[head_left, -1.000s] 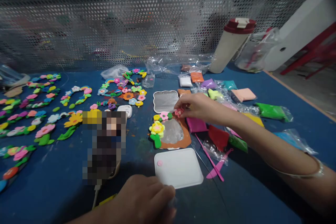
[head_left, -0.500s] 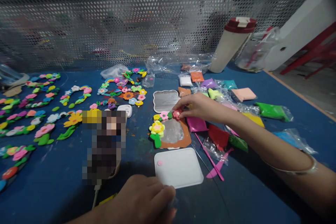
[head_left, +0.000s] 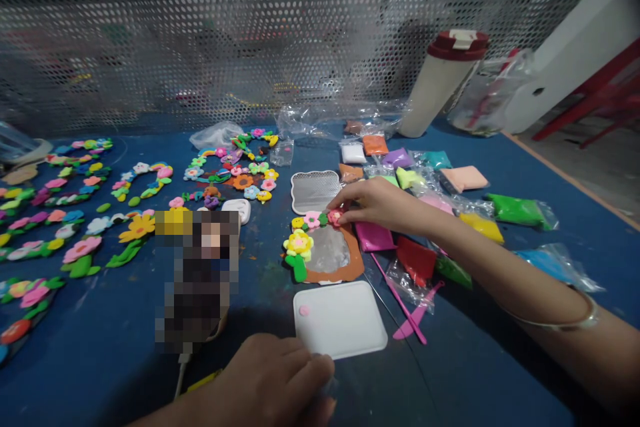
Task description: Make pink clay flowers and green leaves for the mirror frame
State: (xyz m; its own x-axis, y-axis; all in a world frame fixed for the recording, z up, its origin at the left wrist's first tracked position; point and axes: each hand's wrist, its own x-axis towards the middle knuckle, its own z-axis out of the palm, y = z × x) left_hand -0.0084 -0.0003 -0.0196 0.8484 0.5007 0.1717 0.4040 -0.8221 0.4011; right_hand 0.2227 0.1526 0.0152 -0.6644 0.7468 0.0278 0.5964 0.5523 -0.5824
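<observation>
A small mirror (head_left: 327,252) lies face up with a brown clay border (head_left: 356,257). Clay flowers and leaves trim its top and left edges, among them a yellow flower (head_left: 299,245) and a pink one. My right hand (head_left: 373,205) pinches a coral-red clay flower (head_left: 335,216) at the border's top right corner. Below the mirror lies a white board (head_left: 340,320) with a small pink clay disc (head_left: 304,310) on it. My left hand (head_left: 280,377) is curled at the board's lower left corner; a clear bit of something shows under its fingers, too hidden to name.
Bagged coloured clay (head_left: 417,260) spreads to the right, beside pink modelling tools (head_left: 400,300). A phone-like blurred object (head_left: 200,287) with a cable lies left. Finished clay-trimmed pieces (head_left: 143,180) cover the far left. A tumbler (head_left: 443,83) stands at the back near a mesh panel (head_left: 200,33).
Both hands keep almost the same places, the right fingers still at the coral-red flower. The view has shifted very slightly.
</observation>
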